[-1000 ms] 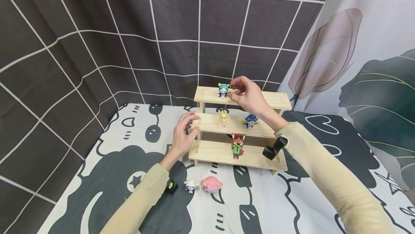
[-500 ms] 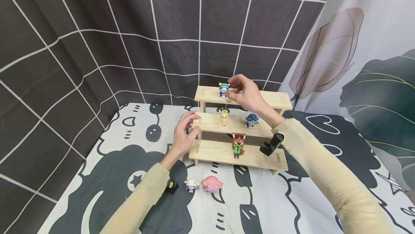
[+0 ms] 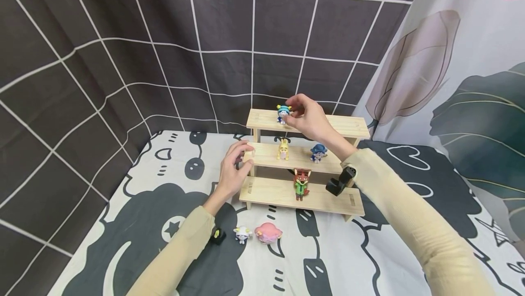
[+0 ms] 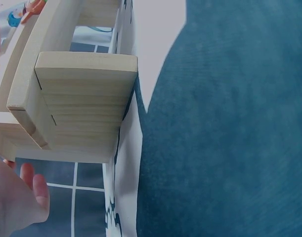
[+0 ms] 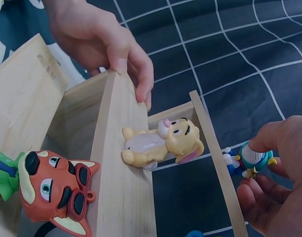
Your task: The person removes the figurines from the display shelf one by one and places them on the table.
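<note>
On the top board of a three-tier wooden display shelf (image 3: 301, 198) sits a small figurine (image 3: 283, 114) with a teal hat and yellow horns. My right hand (image 3: 311, 118) pinches it from the right; in the right wrist view the thumb lies against the teal hat (image 5: 254, 154). My left hand (image 3: 233, 170) grips the left end of the middle board, thumb in front and fingers behind. Along that board stand a yellow rabbit figurine (image 3: 283, 150) and a blue-hatted figurine (image 3: 317, 153). A red fox figurine (image 3: 301, 185) in green stands on the bottom board.
In front of the shelf, a small white figurine (image 3: 242, 234) and a pink round-headed figurine (image 3: 268, 233) rest on the patterned bedspread (image 3: 344, 264). A dark grid curtain (image 3: 225, 72) hangs close behind the shelf, and a leaf-print curtain (image 3: 463, 81) hangs at the right.
My right hand has moved slightly left, its fingers closing in on the teal-hatted figurine. The left hand stays on the shelf, and the other figurines have not moved.
</note>
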Tool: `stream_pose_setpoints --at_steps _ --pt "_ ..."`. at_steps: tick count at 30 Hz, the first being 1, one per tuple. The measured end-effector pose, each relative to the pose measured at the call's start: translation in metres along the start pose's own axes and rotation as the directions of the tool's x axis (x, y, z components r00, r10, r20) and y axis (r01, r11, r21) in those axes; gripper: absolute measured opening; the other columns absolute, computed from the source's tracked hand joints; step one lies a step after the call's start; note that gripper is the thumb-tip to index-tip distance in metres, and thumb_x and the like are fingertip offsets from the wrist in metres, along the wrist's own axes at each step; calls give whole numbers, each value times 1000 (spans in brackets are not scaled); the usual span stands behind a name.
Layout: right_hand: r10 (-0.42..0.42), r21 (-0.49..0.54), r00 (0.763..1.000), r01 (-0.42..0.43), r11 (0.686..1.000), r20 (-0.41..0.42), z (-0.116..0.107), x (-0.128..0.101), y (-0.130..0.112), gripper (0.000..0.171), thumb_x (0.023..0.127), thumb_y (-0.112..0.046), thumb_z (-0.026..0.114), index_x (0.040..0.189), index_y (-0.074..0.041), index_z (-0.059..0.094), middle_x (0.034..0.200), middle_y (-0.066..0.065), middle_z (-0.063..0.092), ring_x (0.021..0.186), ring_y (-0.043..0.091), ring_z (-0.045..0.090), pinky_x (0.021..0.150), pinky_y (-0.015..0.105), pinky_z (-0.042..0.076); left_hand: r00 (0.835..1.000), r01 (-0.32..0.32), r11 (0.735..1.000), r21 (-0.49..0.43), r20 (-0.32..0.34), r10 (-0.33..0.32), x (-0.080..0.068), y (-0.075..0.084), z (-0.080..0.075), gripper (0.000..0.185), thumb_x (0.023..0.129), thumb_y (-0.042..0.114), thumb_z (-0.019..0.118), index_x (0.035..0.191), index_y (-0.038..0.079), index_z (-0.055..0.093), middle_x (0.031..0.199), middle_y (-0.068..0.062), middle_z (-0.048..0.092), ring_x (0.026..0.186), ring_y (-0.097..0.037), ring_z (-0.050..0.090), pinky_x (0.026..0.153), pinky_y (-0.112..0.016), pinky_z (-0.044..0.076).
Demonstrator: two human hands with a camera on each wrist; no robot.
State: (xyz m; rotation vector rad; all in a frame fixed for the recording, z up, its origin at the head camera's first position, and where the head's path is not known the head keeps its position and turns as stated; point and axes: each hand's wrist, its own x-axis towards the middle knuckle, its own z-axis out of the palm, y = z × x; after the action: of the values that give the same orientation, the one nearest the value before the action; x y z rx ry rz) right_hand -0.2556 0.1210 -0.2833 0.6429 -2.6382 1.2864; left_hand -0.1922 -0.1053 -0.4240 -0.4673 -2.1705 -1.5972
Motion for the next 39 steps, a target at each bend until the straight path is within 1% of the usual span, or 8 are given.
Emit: stream_pose_setpoints --at_steps 8,16,25,33,39 --pt "5 -3 1000 -5 1000 -2 1 1 0 38 87 -3 70 122 4 58 107 17 62 92 28 59 78 32 48 1000 -6 1000 2 -1 6 1 -1 1 32 84 6 61 115 2 66 140 -14 52 105 -32 56 89 -53 46" --pt "-4 -5 1000 4 1000 6 3 2 3 36 88 -3 70 122 4 59 106 17 62 90 27 59 76 30 47 1000 -3 1000 5 -3 3 0 -1 1 32 84 6 61 115 2 66 140 -15 53 105 -32 56 89 -54 47" --pt "-29 -22 999 30 999 12 4 4 4 35 88 -4 70 122 3 61 100 14 63 86 25 56 72 30 44 1000 -2 1000 11 -6 2 1 -2 1 33 83 5 61 115 3 66 140 -13 53 103 -30 56 88 -47 46" --pt "-46 -26 999 46 999 11 5 4 5 33 89 -4 69 120 3 62 97 14 63 84 25 56 70 30 44 1000 -4 1000 0 -7 4 0 -1 1 32 83 6 61 115 2 66 140 -14 53 103 -32 55 89 -54 46" --pt "-55 -19 998 55 998 17 4 3 4 32 88 -3 69 119 4 62 98 15 64 84 25 56 70 29 44 1000 2 1000 2 -1 -2 0 -1 0 33 84 7 61 116 2 66 141 -14 52 103 -29 55 89 -46 46"
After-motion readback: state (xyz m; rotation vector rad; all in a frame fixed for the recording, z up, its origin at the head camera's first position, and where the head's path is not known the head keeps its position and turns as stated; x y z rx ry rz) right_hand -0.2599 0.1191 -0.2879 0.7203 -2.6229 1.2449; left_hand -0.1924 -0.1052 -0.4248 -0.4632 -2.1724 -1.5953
